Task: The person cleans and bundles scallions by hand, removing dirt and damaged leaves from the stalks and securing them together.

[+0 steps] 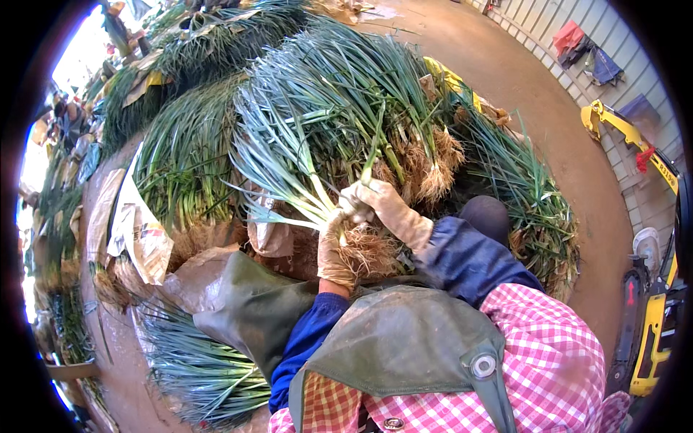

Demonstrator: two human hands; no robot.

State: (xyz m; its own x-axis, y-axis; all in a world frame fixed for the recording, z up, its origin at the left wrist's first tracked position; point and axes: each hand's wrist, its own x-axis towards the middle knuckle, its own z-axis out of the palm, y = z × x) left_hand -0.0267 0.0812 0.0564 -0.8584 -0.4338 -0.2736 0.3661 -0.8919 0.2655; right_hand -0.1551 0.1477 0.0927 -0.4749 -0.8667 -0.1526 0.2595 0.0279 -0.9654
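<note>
My left hand, in a tan work glove, is closed round a small bunch of green onions. Their leaves fan out to the upper left, and their brown roots hang to the right of the glove. My right hand, gloved alike, is pressed against the left at the white stems, its fingers closed on a green stalk that points upward. Whether this stalk belongs to the held bunch is hidden by the fingers. Just beyond both hands lies a large heap of green onions, roots toward me.
More green onion piles lie at left and right. A loose bunch rests by my knee. A white sack stands left. Yellow machinery is at far right, near a corrugated wall.
</note>
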